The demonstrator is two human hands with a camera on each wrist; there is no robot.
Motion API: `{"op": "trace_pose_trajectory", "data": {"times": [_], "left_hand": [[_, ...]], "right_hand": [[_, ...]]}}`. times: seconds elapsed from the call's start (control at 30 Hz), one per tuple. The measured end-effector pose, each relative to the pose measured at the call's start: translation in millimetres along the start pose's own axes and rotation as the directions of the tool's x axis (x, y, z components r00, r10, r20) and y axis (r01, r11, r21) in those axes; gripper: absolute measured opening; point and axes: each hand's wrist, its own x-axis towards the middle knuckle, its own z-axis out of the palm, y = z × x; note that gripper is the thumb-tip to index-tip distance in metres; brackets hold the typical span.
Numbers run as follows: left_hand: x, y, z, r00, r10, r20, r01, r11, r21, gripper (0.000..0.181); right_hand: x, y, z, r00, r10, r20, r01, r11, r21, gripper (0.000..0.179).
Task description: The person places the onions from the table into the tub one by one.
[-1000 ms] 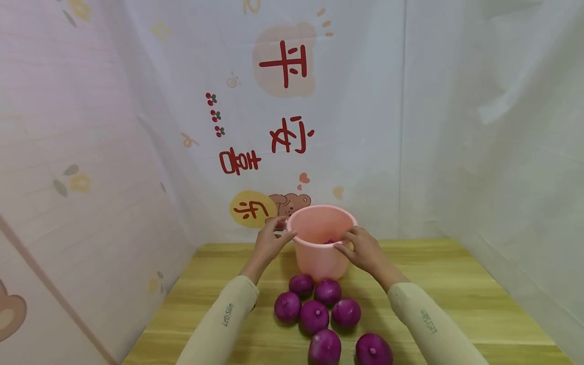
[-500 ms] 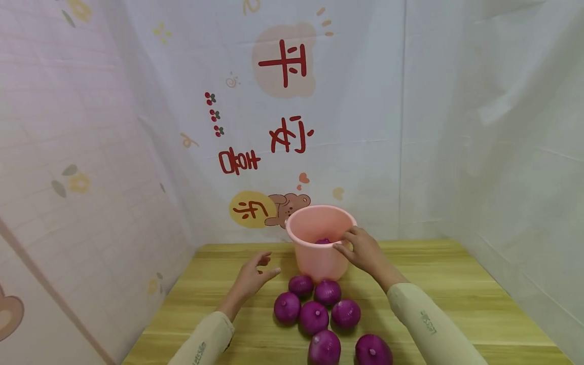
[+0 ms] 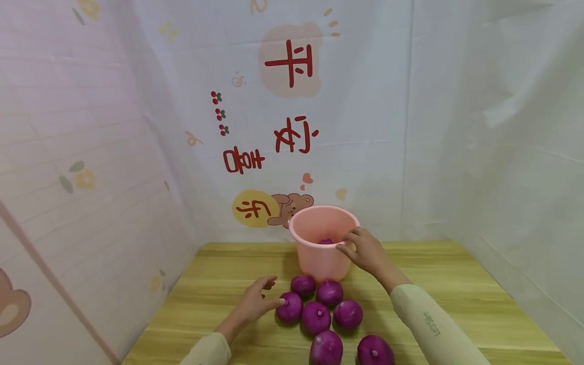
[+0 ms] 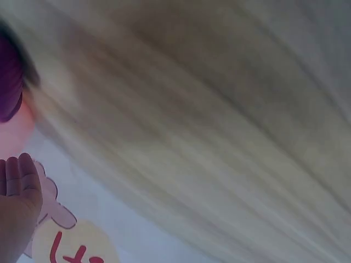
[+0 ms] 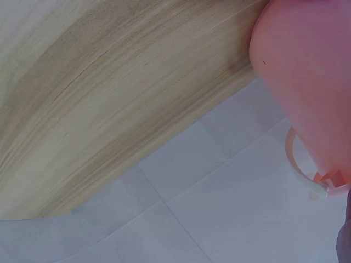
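Note:
A pink bucket [image 3: 321,261] stands upright at the back of the table. My right hand [image 3: 368,252] grips its rim at the right front, fingers over the inside and thumb outside. Inside the bucket the top of a purple onion [image 3: 326,242] shows; the rest is hidden by the wall. My left hand [image 3: 255,302] reaches beside the leftmost purple onion [image 3: 290,310], its fingers spread and its thumb overlapping that onion in the head view. In the left wrist view the hand [image 4: 19,205] has its fingers extended below a purple onion [image 4: 8,79].
Several more purple onions [image 3: 316,318] lie in front of the bucket, two nearer the front edge. The wooden table [image 3: 456,304] meets a white printed curtain [image 3: 365,126] behind. A pale bucket handle [image 5: 290,150] hangs at the bucket's side in the right wrist view.
My left hand has let go of the bucket's left rim and moved down and toward me, to the leftmost onion. My right hand stays on the rim. The head view has shifted slightly.

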Motion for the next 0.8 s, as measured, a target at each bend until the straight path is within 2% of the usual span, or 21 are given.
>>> {"op": "trace_pose_trajectory", "data": {"times": [0.2,0.6,0.8], "left_hand": [[-4.6,-3.0,12.2,0.998,0.003,0.055,0.0,0.999,-0.046,0.069],[-7.8,-12.3,26.4,0.999,0.035,0.039,-0.035,0.999,0.015,0.074],[-9.5,-18.0,33.6,0.998,0.044,0.052,-0.043,0.999,-0.014,0.076]], "right_hand": [[-0.2,0,-4,1.0,-0.001,0.001,0.001,1.0,0.0,0.023],[0.4,1,-2,1.0,-0.001,0.013,0.0,1.0,0.012,0.024],[-0.9,1,-1,1.0,-0.001,0.013,0.001,1.0,0.013,0.024]]}}
